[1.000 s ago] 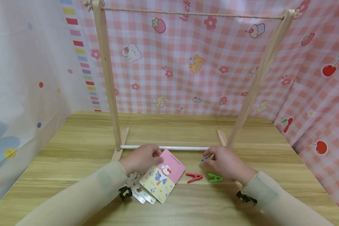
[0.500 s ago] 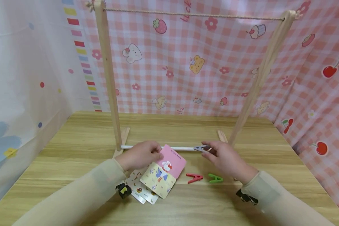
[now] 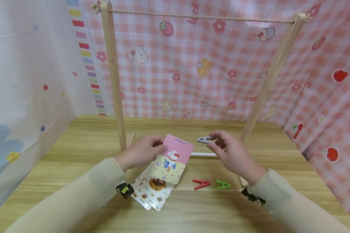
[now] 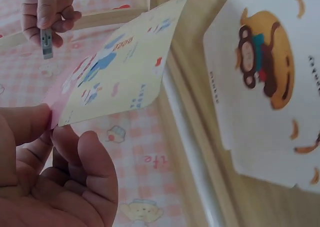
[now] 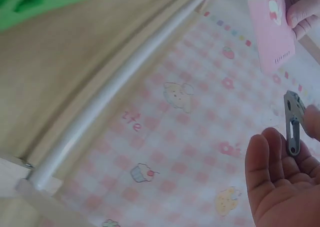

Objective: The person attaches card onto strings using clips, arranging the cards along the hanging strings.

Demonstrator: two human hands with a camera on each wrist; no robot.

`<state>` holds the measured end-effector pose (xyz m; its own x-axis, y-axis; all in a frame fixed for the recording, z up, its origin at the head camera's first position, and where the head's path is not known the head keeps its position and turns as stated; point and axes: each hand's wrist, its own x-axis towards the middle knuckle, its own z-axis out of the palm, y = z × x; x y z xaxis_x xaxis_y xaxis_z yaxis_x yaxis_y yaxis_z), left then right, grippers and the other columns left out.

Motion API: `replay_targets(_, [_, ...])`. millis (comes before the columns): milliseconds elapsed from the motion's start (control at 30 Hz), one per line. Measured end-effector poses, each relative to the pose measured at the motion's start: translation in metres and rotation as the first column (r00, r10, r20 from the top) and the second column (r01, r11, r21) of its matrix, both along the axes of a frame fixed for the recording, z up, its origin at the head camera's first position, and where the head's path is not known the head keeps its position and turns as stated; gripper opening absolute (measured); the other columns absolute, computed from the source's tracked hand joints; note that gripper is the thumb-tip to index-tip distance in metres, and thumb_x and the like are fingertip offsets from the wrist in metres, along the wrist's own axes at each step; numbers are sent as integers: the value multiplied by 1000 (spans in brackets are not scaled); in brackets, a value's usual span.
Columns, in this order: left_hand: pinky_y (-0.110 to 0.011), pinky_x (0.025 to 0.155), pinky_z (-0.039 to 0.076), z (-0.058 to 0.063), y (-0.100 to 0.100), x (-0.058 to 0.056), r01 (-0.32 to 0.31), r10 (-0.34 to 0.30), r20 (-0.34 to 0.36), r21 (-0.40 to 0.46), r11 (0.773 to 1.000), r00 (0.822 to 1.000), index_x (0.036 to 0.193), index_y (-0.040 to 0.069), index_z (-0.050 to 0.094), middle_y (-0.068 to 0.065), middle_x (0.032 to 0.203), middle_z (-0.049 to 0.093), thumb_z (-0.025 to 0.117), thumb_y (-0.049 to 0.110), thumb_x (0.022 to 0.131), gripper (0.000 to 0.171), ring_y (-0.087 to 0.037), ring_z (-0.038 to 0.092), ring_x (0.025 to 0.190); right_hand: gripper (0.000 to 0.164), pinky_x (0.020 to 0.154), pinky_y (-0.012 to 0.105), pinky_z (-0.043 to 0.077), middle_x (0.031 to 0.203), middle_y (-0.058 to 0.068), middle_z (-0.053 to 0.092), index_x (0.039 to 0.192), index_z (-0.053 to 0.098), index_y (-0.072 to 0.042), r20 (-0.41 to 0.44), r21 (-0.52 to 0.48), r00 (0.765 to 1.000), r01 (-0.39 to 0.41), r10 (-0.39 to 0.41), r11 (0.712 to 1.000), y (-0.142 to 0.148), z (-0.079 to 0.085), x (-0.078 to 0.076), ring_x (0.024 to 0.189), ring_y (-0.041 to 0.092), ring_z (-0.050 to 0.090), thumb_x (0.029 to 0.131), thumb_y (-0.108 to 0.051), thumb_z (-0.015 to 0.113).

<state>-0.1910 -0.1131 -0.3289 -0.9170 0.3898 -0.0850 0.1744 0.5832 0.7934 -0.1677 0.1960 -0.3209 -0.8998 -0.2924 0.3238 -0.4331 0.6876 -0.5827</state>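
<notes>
My left hand [image 3: 143, 150] pinches a pink and yellow card [image 3: 179, 150] with a rabbit print by its upper left edge, lifted off the table and tilted. In the left wrist view, thumb and forefinger grip the pink end of it. Across from it, my right hand [image 3: 236, 155] holds a grey clothespin [image 3: 203, 139] by its handles, the nose pointing left toward the card. The right wrist view shows the clothespin [image 5: 292, 132] between thumb and fingers. Two white cards [image 3: 160, 199] with monkey and banana prints lie overlapping on the table, partly covered by the raised card in the head view.
A red clothespin [image 3: 201, 184] and a green clothespin [image 3: 223, 184] lie on the table. Behind the hands stands a wooden frame with two posts [image 3: 115, 77], a twine line [image 3: 201, 17] strung across its top and a white rod [image 3: 204, 154] low down. Printed cloth hangs behind.
Both hands have risen, lifting the rabbit card away from the white cards and the grey clothespin from near the table to above the rod. More of the monkey card shows.
</notes>
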Motion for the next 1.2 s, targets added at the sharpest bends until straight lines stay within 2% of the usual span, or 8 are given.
replay_targets(233, [-35,78,61,15,-2,-5,-72,75,-69,42,997,995,111,15,70,-5,101,70,58,24,109,16,-21,67,89,25,58,25,47,100,9,70,127,64,-3,-61,-27,998,-4,3,1000,-8,14,-3,76,18,58,106,-16,65])
replay_targets(400, [-33,76,58,25,-6,-9,-102,110,-108,80,992,988,120,13,70,-7,106,71,55,24,110,21,-21,65,88,27,54,23,44,102,11,72,130,64,0,-152,-37,988,-32,26,999,-14,23,-5,69,16,54,105,-11,65])
replay_targets(533, [-31,74,56,32,-9,-13,-112,127,-137,112,987,982,121,9,69,-9,107,70,54,24,111,23,-21,62,86,30,54,22,43,106,15,72,133,63,3,-209,-41,977,-44,35,998,-18,29,-7,68,13,54,104,-6,64])
replay_targets(800, [-31,70,55,49,-14,-17,-177,201,-188,136,975,962,109,12,68,-8,102,65,54,28,111,21,-22,60,84,35,58,24,43,108,14,70,142,58,2,-209,-8,977,-37,34,999,-24,46,-11,70,16,53,107,-5,58])
replay_targets(1000, [-28,63,50,62,-16,-21,-176,212,-242,161,971,947,105,11,66,-8,96,63,54,29,111,23,-22,56,78,34,55,24,42,103,13,72,139,60,1,-239,-20,970,-44,38,999,-29,57,-14,66,16,52,106,-4,60])
replay_targets(1200, [-29,67,50,74,-17,-23,-185,242,-304,205,961,921,106,9,65,-8,95,62,54,27,111,22,-22,55,79,33,54,23,43,97,12,73,138,62,0,-255,-60,967,-37,20,998,-34,68,-16,68,18,54,106,-9,63])
